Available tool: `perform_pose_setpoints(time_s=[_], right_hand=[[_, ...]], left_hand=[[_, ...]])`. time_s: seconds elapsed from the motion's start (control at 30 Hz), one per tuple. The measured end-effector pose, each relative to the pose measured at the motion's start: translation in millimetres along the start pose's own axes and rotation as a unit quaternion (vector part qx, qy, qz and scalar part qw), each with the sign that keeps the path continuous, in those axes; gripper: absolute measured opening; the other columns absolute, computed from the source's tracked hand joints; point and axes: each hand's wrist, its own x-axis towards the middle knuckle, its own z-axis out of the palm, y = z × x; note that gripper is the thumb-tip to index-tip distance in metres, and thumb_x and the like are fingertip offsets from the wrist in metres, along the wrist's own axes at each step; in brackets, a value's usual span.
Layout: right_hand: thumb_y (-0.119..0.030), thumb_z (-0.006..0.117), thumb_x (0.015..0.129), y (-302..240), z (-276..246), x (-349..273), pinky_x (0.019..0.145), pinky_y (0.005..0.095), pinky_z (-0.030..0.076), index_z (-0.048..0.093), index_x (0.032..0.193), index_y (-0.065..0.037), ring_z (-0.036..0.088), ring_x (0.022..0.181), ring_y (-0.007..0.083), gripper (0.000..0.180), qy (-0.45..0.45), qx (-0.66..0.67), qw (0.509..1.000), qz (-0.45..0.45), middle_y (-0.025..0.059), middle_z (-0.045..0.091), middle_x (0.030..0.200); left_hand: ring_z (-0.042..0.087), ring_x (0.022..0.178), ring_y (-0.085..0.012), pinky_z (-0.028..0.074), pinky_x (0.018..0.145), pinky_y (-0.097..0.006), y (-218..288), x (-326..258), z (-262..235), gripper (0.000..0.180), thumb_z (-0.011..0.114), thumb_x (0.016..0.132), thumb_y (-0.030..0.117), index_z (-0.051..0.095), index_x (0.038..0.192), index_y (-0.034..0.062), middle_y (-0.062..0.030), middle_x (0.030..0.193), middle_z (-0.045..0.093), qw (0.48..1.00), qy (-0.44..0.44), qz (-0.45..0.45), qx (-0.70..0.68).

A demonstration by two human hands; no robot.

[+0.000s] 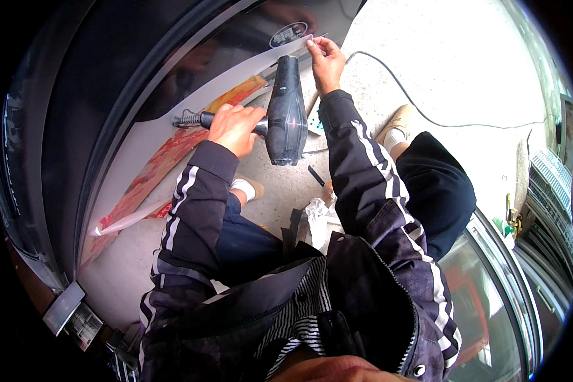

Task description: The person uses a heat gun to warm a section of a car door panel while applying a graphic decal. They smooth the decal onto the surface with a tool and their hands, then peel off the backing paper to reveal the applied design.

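Note:
My left hand [235,129] is wrapped round the handle of a black hair dryer [286,114]. Its narrow nozzle points up toward the lower edge of a glossy dark panel [235,54] at the far left. The dryer's coiled cord guard [188,119] sticks out left of my fist. Beyond the nozzle, the thumb and fingers of my right hand [326,62] pinch the end of a thin pale film [307,39] at the panel's edge, just below a round printed mark [288,34]. A whitish strip [191,102] runs along the panel's lower border.
Red-and-yellow printed sheeting [165,159] lies beneath the panel. A black cable [420,111] curves over the pale floor at right. Crumpled white paper [318,216] and a small black strip [316,176] lie between my feet. Glass-door frames [490,280] and stacked wire racks [551,184] stand at right.

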Motion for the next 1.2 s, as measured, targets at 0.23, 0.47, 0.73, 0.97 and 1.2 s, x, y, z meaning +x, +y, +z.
perform_pose_setpoints(time_s=[0.23,0.47,0.73,0.97,1.2], right_hand=[[-0.009,0.074,0.081,-3.0,0.9,-7.0,0.068,0.0224,0.047,0.069,0.09,-0.001,0.058,0.072,0.0072,0.013,0.01,-0.007,1.0,-0.004,0.0017,0.067,0.079],[-0.009,0.074,0.08,-3.2,0.3,-16.9,0.069,0.0228,0.047,0.069,0.09,-0.001,0.059,0.072,0.0077,0.013,0.001,0.001,1.0,-0.005,0.0017,0.067,0.079],[-0.009,0.074,0.08,0.1,0.6,-29.4,0.069,0.0237,0.047,0.069,0.09,-0.002,0.06,0.072,0.0091,0.013,0.012,-0.017,1.0,-0.011,0.003,0.068,0.079],[-0.013,0.076,0.079,9.2,-6.6,-31.7,0.074,0.026,0.048,0.067,0.088,-0.006,0.06,0.082,0.0128,0.014,-0.002,-0.096,0.995,-0.038,0.0037,0.064,0.087],[-0.014,0.081,0.075,3.4,-4.0,-14.1,0.078,0.0298,0.049,0.054,0.097,-0.006,0.059,0.084,0.0164,0.036,-0.023,-0.076,0.996,-0.043,0.0059,0.062,0.09]], left_hand=[[0.061,0.094,-0.0286,0.042,0.086,-0.041,0.9,-0.3,-1.1,0.041,0.075,0.068,0.006,0.061,0.106,0.01,-0.0103,0.094,0.066,1.0,-0.002,0.0,0.002],[0.061,0.093,-0.0286,0.042,0.085,-0.04,1.3,-0.6,-1.2,0.041,0.075,0.067,0.006,0.061,0.106,0.0103,-0.0102,0.094,0.066,1.0,0.003,0.002,0.004],[0.061,0.093,-0.0286,0.042,0.085,-0.04,1.9,-1.2,-2.4,0.04,0.075,0.068,0.006,0.061,0.106,0.0106,-0.01,0.094,0.067,1.0,0.001,0.003,0.007],[0.061,0.095,-0.0278,0.042,0.086,-0.041,2.2,-4.1,-3.3,0.042,0.075,0.068,0.007,0.06,0.107,0.0107,-0.0093,0.096,0.066,1.0,-0.004,0.002,0.007],[0.061,0.096,-0.0269,0.042,0.086,-0.04,1.5,-9.0,-2.6,0.043,0.075,0.068,0.007,0.06,0.107,0.0111,-0.0084,0.096,0.066,1.0,-0.004,0.0,0.006]])
